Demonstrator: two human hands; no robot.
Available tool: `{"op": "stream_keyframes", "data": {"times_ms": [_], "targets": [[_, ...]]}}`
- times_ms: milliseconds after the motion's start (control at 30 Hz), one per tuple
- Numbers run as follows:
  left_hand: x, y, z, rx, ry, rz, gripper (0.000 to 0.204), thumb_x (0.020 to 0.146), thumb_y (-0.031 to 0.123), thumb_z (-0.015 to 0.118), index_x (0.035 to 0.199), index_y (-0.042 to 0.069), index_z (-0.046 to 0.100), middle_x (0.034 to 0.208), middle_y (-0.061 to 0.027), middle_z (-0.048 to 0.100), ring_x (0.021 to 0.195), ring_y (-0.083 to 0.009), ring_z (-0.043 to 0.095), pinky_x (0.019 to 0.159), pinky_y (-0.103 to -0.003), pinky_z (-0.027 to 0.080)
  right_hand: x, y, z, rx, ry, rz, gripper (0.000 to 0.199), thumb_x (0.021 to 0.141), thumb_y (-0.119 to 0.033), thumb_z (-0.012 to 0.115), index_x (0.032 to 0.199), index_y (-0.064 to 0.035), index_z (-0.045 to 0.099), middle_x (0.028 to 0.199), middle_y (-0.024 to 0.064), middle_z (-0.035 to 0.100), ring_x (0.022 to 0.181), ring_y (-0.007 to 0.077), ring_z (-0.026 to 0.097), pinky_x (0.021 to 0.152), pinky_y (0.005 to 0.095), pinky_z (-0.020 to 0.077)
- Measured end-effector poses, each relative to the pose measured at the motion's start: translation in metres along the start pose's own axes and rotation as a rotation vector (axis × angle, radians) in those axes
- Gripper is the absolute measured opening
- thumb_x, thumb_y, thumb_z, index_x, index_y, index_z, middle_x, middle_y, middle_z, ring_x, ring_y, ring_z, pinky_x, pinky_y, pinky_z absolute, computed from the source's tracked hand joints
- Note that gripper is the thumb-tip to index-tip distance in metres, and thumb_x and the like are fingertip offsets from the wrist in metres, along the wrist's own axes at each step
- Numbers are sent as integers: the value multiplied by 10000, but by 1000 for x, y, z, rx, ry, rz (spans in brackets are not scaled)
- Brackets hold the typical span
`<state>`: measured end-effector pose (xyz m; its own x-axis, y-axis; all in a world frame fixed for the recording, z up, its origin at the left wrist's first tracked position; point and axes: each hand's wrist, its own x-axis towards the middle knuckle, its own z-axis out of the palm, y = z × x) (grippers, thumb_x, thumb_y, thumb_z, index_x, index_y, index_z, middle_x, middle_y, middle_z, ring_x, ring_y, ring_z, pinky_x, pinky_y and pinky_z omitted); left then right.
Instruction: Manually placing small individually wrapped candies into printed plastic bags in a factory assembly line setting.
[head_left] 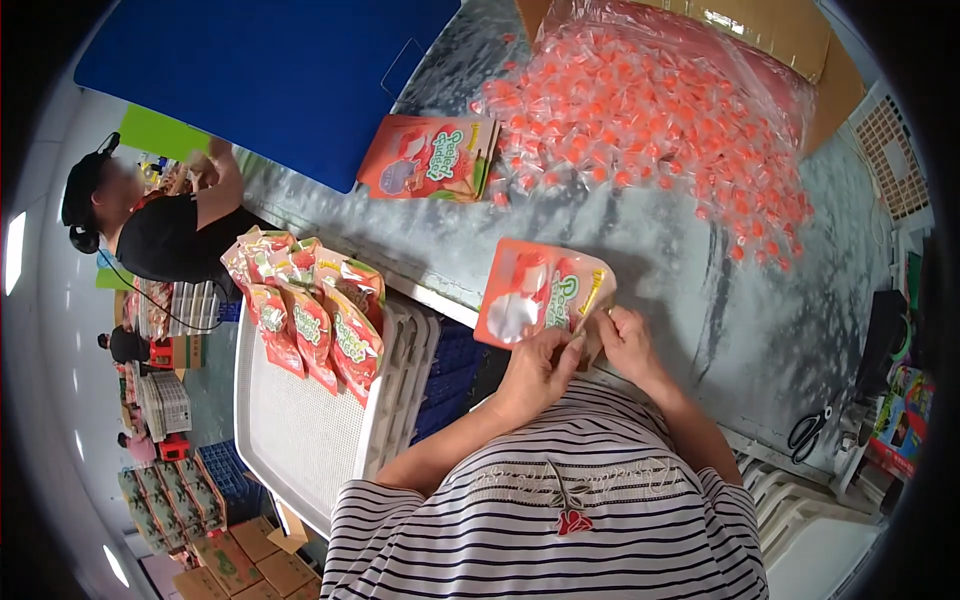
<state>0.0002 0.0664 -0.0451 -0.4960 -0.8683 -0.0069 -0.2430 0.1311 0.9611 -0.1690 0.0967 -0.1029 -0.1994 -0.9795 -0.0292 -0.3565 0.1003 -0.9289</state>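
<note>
A flat, pink-and-red candy pouch (530,285) with a clear window is held close to my body, over the table's front edge. My left hand (543,372) pinches its near edge, thumb on top. Close beside it, my right hand (625,345) has its fingers closed on the pouch's corner, by the end nearest me. Whether the pouch is parted there is hidden by my fingers. Beyond my hands lies a big heap of red candies (640,120) in clear wrappers, spilling from a cardboard box (835,95). A stack of flat pouches (425,160) lies left of the heap.
Several filled pouches (310,310) stand on a stack of white trays (290,425) at my left. A blue board (250,70) covers the far left. Scissors (808,435) lie at the right, near a tan plastic basket (892,155). A co-worker (160,225) works at far left.
</note>
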Motion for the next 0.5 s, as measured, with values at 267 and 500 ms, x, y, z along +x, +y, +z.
{"op": "stream_keyframes", "data": {"times_ms": [267, 500], "targets": [[18, 23, -26, 933, -305, 702, 532, 743, 112, 618, 1258, 18, 522, 1344, -192, 441, 920, -261, 578, 699, -341, 549, 3, -42, -18, 13, -259, 48, 183, 808, -104, 596, 890, 58, 617, 776, 254, 631, 709, 377, 653, 617, 398, 494], [31, 40, -49, 1151, -486, 1063, 286, 711, 163, 625, 964, 31, 635, 1233, -171, 519, 873, -246, 579, 599, -287, 508, 7, -42, -12, 3, -328, 55, 206, 811, -121, 568, 915, 44, 636, 842, 279, 633, 843, 421, 642, 683, 439, 499]]}}
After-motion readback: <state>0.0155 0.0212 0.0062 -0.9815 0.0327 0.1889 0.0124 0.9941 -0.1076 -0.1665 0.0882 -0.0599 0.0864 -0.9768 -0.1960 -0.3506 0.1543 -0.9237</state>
